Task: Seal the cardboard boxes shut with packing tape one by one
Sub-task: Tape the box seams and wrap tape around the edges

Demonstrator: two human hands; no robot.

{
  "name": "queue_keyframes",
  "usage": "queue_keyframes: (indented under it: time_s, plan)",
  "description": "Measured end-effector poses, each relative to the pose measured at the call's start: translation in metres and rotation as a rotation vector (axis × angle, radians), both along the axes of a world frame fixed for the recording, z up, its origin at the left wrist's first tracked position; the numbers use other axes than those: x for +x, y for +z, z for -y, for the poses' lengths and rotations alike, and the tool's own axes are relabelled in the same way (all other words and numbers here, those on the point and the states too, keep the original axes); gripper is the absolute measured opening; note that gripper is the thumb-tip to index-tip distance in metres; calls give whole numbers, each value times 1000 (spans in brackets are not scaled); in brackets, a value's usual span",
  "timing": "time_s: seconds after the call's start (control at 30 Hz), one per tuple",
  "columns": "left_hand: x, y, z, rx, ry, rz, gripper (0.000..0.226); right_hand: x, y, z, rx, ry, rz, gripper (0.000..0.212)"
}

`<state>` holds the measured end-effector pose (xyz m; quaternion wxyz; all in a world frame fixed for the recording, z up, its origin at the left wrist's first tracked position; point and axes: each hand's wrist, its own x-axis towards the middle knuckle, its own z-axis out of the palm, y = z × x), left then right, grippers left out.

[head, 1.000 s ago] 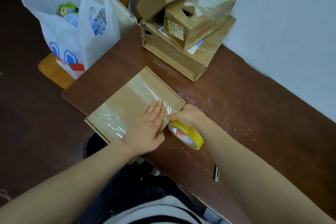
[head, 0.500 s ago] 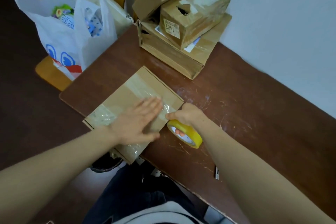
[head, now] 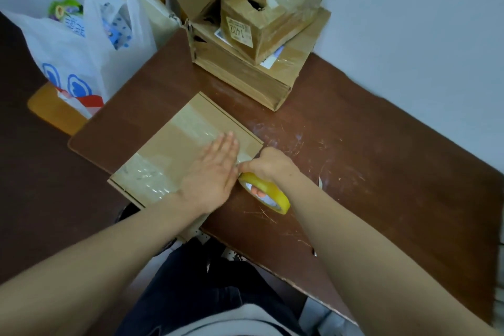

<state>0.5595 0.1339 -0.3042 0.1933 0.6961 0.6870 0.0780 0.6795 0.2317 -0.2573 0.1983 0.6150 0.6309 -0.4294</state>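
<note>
A flat cardboard box point(head: 174, 142) lies on the brown table point(head: 354, 161), its near corner past the table's edge. Clear tape strips run across its top. My left hand point(head: 215, 174) lies flat on the box with straight fingers, pressing the tape near the box's right edge. Just right of the box, my right hand point(head: 268, 165) grips a yellow roll of packing tape point(head: 266, 192), fingers through its core, thumb and forefinger at the box's edge.
At the table's far end several cardboard boxes point(head: 259, 35) are stacked against the white wall. A white plastic bag point(head: 73, 43) with goods sits on a wooden chair to the left. Dark floor lies left of the table.
My left hand slid left along the tape, then back right toward the box's edge. The right hand and roll stayed at the box's right side.
</note>
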Motion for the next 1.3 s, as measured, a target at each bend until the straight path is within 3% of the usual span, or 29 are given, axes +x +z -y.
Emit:
queue_keyframes:
  time_s: [0.17,0.3,0.4,0.5,0.63,0.73,0.93,1.0,1.03,1.13,1.2,1.3]
  plan:
    - [7,1,10,-36,-165,-127,95,1,6,2,12,47,-7,32]
    - [3,2,6,-19,-159,-118,84,28,14,11,-25,-103,-211,38]
    - [7,8,2,1,-85,-28,81,60,19,24,-22,-289,-405,25]
    - [4,9,-9,6,-137,-81,84,73,18,36,81,-288,-514,15]
    - [9,3,-8,-14,-118,-192,75,76,18,36,206,-200,-379,36]
    - [19,2,-8,-32,-37,-196,73,86,14,36,265,-28,-84,49]
    - [30,19,-10,-119,83,-129,91,81,22,27,396,186,173,45]
    - [28,32,-26,-92,37,-54,97,78,26,20,460,246,192,42]
    - [29,37,-38,-127,-33,78,100,77,27,17,476,256,190,39]
    - [46,57,-76,-548,-252,564,98,77,27,15,532,228,116,38]
    - [57,60,-99,-678,-336,576,87,78,27,16,584,211,57,38]
    - [65,59,-127,-773,-440,389,58,83,23,18,691,253,-31,31]
